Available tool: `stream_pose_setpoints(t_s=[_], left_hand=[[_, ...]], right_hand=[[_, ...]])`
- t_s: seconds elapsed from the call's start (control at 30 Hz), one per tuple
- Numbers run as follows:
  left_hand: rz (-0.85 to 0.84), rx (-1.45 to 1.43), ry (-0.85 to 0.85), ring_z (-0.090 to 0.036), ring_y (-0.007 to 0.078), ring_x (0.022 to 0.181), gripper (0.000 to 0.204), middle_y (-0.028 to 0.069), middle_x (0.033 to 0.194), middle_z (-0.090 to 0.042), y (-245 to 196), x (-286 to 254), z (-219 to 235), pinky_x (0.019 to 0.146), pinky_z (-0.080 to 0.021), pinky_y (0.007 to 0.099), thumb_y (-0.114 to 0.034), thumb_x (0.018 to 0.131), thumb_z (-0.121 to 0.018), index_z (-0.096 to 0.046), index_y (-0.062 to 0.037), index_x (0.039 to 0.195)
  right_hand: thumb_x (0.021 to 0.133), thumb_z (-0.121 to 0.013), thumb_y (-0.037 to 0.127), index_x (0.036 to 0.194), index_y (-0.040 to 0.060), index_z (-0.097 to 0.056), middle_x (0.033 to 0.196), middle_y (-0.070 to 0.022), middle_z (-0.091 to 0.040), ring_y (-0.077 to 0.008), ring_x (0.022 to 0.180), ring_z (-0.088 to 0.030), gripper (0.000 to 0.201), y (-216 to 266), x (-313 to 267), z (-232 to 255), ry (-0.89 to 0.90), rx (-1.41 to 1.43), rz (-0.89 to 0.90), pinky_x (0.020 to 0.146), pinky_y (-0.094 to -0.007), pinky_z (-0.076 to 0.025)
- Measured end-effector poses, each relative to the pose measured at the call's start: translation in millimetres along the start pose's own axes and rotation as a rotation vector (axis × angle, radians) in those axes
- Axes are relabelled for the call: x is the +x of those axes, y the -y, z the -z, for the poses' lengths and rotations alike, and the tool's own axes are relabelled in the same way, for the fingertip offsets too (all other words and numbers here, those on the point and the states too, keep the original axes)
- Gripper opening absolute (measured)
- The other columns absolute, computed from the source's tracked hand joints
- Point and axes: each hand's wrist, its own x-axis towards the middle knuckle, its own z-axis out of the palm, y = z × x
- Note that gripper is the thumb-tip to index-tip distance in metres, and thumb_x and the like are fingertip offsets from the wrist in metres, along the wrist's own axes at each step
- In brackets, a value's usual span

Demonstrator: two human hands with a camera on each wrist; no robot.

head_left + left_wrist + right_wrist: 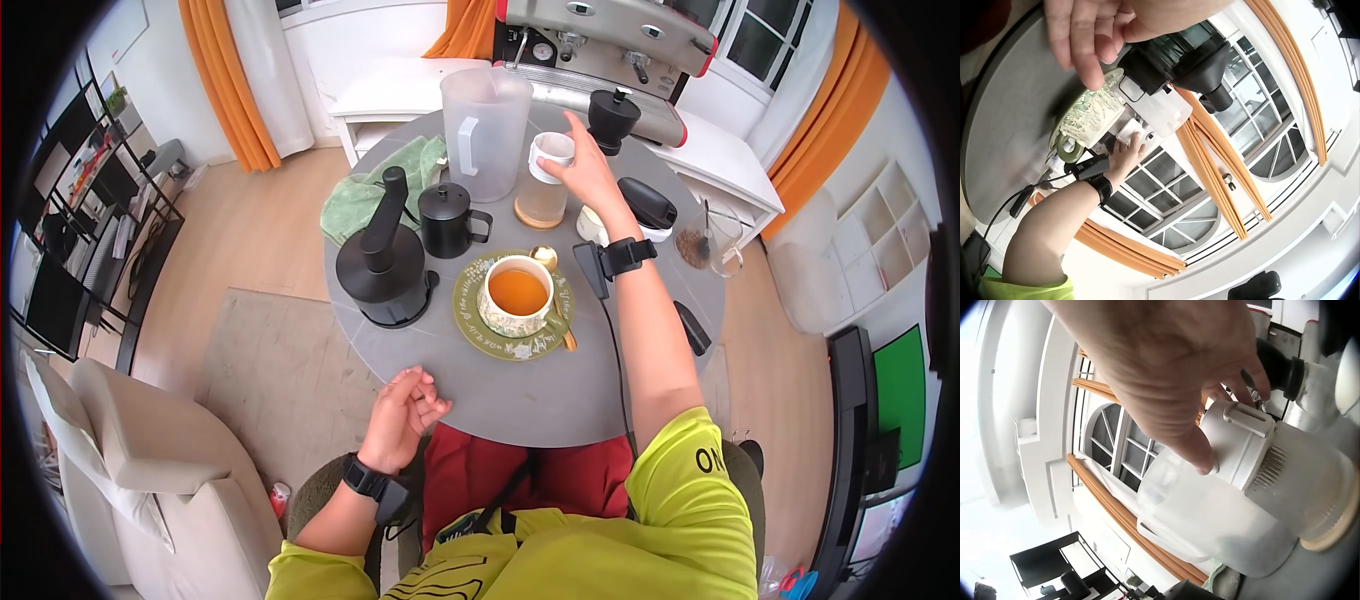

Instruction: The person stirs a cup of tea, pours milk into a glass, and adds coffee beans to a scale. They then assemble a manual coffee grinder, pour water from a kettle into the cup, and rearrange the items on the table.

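Note:
A cup of amber liquid [519, 293] stands on a green saucer [480, 336], with a gold spoon [544, 257] beside it. Beyond it, my right hand [590, 175] is at a clear container with a white top [541, 203]. In the right wrist view, the thumb of my right hand [1172, 381] touches the white collar [1235, 440]; the other fingers are spread past its far side, their contact unclear. My left hand [402, 415] hangs loosely curled at the table's near edge, holding nothing; the left wrist view shows its relaxed fingers [1085, 37].
On the round grey table [560, 400] stand a black grinder with a handle [382, 270], a black pot [446, 222], a tall translucent pitcher [485, 130], a green cloth [365, 195], a small black grinder [613, 118] and a glass jug [697, 246]. An espresso machine [620, 35] is behind.

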Motion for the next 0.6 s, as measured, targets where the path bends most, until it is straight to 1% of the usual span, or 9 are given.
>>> stream_pose_setpoints(t_s=[0.13,0.23,0.3,0.33,0.4,0.43,0.5,0.53,0.6], left_hand=[[0.007,0.002,-0.001,-0.059,0.0134,0.065,0.02,-0.0012,0.071,-0.055,0.3,0.1,-0.1,0.079,-0.053,0.0324,-0.024,0.1,-0.045,-0.053,-0.0088,0.089],[0.006,-0.001,-0.001,-0.059,0.0134,0.065,0.021,-0.0013,0.071,-0.055,1.1,0.9,1.2,0.079,-0.053,0.0324,-0.024,0.1,-0.044,-0.053,-0.0089,0.089],[0.003,0.001,0.008,-0.059,0.0132,0.065,0.021,-0.0015,0.072,-0.055,1.3,1.3,2.1,0.079,-0.053,0.0324,-0.025,0.1,-0.044,-0.053,-0.0092,0.089],[0.004,-0.002,0.007,-0.059,0.0132,0.065,0.021,-0.0015,0.072,-0.055,1.1,1.2,1.9,0.079,-0.053,0.0324,-0.025,0.1,-0.044,-0.053,-0.0092,0.089],[0.008,0.018,-0.002,-0.059,0.0129,0.065,0.021,-0.0015,0.072,-0.055,0.8,0.9,0.7,0.08,-0.052,0.0324,-0.025,0.1,-0.044,-0.053,-0.0093,0.089],[0.011,0.014,-0.003,-0.059,0.0129,0.065,0.021,-0.0015,0.072,-0.055,1.2,1.0,0.7,0.08,-0.052,0.0324,-0.025,0.1,-0.044,-0.053,-0.0093,0.089],[0.003,0.019,-0.001,-0.059,0.0127,0.065,0.021,-0.0016,0.071,-0.054,1.3,1.2,1.0,0.08,-0.052,0.0323,-0.025,0.1,-0.044,-0.053,-0.0093,0.089],[0.004,0.019,-0.001,-0.059,0.0127,0.065,0.021,-0.0016,0.071,-0.054,1.3,1.0,0.6,0.08,-0.052,0.0323,-0.025,0.1,-0.044,-0.053,-0.0093,0.089],[0.005,0.017,-0.008,-0.058,0.0126,0.065,0.02,-0.0016,0.072,-0.054,1.1,0.4,-0.2,0.08,-0.052,0.032,-0.025,0.099,-0.045,-0.053,-0.0092,0.089]], right_hand=[[0.075,-0.074,0.031,0.145,0.0019,-0.027,0.139,-0.0246,-0.043,-0.0354,0.129,-0.043,0.09,-5.5,-1.2,-0.3,0.011,-0.007,-0.015,0.106,-0.0388,-0.036],[0.075,-0.075,0.033,0.145,0.0002,-0.025,0.141,-0.0247,-0.041,-0.0354,0.131,-0.041,0.092,-16.6,-5.2,0.2,0.021,0.033,0.024,0.108,-0.0391,-0.034],[0.077,-0.074,0.032,0.145,0.0023,-0.027,0.136,-0.0232,-0.046,-0.033,0.124,-0.048,0.087,-31.2,-9.7,7.7,-0.083,0.005,0.074,0.103,-0.0381,-0.04],[0.077,-0.074,0.032,0.145,0.0023,-0.027,0.136,-0.0232,-0.046,-0.033,0.124,-0.048,0.087,-30.8,-15.1,15.7,-0.079,0.004,0.075,0.103,-0.0381,-0.04],[0.08,-0.072,0.03,0.132,0.0024,-0.044,0.115,-0.0194,-0.059,-0.027,0.104,-0.06,0.065,-31.5,-33.2,33.8,-0.222,0.038,-0.027,0.088,-0.0361,-0.048],[0.08,-0.072,0.03,0.132,0.0024,-0.044,0.115,-0.0194,-0.059,-0.027,0.104,-0.06,0.065,-35.8,-42.9,40.2,-0.218,0.035,-0.028,0.088,-0.0361,-0.048],[0.082,-0.07,0.027,0.109,0.0017,-0.057,0.088,-0.0124,-0.065,-0.0207,0.081,-0.063,0.04,-43.4,-62.3,51.3,-0.348,0.022,-0.244,0.072,-0.0344,-0.05],[0.082,-0.07,0.027,0.109,0.0017,-0.057,0.088,-0.0124,-0.065,-0.0207,0.081,-0.063,0.04,-48.8,-71.3,53.2,-0.348,0.021,-0.245,0.072,-0.0344,-0.05],[0.084,-0.069,0.031,0.093,0.0006,-0.059,0.072,-0.0091,-0.064,-0.0207,0.067,-0.062,0.033,-60.5,-88.7,50.7,-0.24,0.012,-0.361,0.063,-0.0352,-0.049]])
